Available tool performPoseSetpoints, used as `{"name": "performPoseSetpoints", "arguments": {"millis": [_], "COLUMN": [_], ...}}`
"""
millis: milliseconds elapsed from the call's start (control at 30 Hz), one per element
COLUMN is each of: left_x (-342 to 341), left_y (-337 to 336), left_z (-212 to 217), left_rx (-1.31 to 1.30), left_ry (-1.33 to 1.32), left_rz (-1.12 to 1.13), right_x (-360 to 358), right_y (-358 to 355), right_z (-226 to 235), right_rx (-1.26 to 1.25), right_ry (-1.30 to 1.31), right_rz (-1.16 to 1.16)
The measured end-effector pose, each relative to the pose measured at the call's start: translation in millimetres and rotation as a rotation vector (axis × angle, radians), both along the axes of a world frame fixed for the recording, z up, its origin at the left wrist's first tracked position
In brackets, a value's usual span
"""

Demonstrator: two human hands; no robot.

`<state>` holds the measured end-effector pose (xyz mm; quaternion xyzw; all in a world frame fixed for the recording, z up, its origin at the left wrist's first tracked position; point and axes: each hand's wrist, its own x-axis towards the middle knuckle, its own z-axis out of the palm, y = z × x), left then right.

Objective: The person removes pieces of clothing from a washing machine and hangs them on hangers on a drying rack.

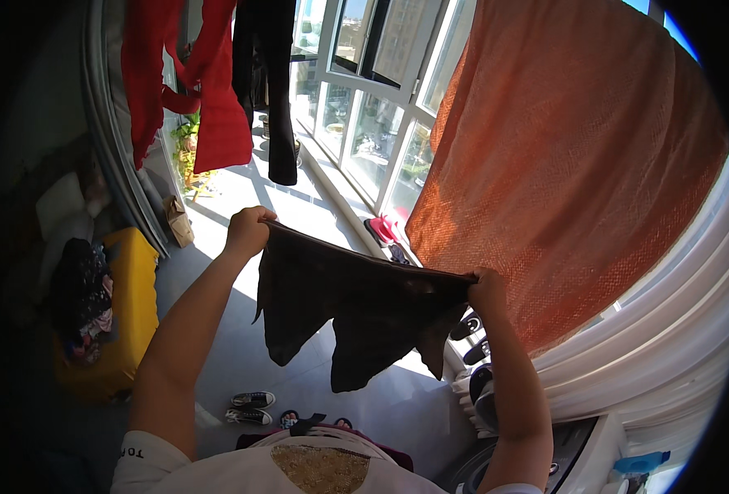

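A dark garment [344, 284], nearly black, is stretched between my two hands in mid-air. Its upper edge runs taut and slopes down to the right, while the lower edge hangs in several pointed flaps. My left hand [249, 231] pinches the upper left corner. At the upper right corner my right hand [486, 290] is closed round the fabric. The exact kind of garment cannot be made out. Both my arms reach forward at about chest height, over the grey floor [225, 342].
Red clothing [216, 107] and a black garment [280, 99] hang ahead. An orange cloth [570, 156] hangs at right before windows [373, 123] and a white curtain [669, 321]. A yellow container [134, 305] bearing clothes stands left. Sneakers [251, 407] lie on the floor; a washing machine [574, 445] is lower right.
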<state>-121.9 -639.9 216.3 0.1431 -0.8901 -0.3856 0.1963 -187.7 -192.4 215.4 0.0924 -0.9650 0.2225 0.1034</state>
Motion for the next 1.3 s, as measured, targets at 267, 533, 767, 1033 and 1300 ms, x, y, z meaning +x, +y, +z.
{"name": "performPoseSetpoints", "arguments": {"millis": [267, 533, 767, 1033, 1300], "left_x": [11, -3, -16, -37, -78], "left_y": [-6, -10, -29, -56, -110], "left_z": [50, 68, 25, 30, 85], "left_rx": [0.705, 1.472, 1.175, 1.057, 0.955], "left_ry": [-0.059, 0.478, 0.262, 0.382, 0.596], "left_rz": [0.071, 0.004, 0.216, 0.203, 0.152], "right_x": [-5, -31, -83, -154, -223], "right_y": [-47, -74, -102, -150, -221], "right_z": [26, 44, -30, 0, 45], "right_rx": [-0.816, -1.274, -0.639, -0.656, -0.577], "right_ry": [-0.292, -0.267, -0.011, -0.035, 0.042], "right_rz": [0.091, 0.236, 0.088, 0.205, 0.316]}}
